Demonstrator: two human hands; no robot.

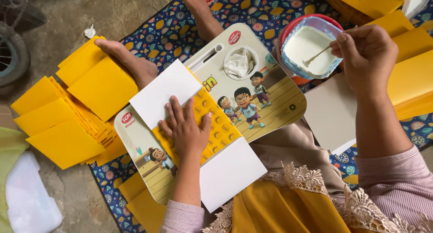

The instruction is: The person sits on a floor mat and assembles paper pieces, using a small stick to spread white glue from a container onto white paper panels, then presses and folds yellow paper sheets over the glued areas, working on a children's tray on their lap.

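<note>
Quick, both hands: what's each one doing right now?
Left hand: open, flat on the yellow sheet, holding nothing.
Right hand: closed on a thin stick dipped in the tub of white paste.

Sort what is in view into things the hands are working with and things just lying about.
In use:
- left hand pressing a yellow-and-white paper piece on the cartoon lap tray
- right hand dipping a thin stick into the tub of white glue

Lying about:
- stack of yellow folded papers
- crumpled tissue
- patterned mat
- wheel
</note>
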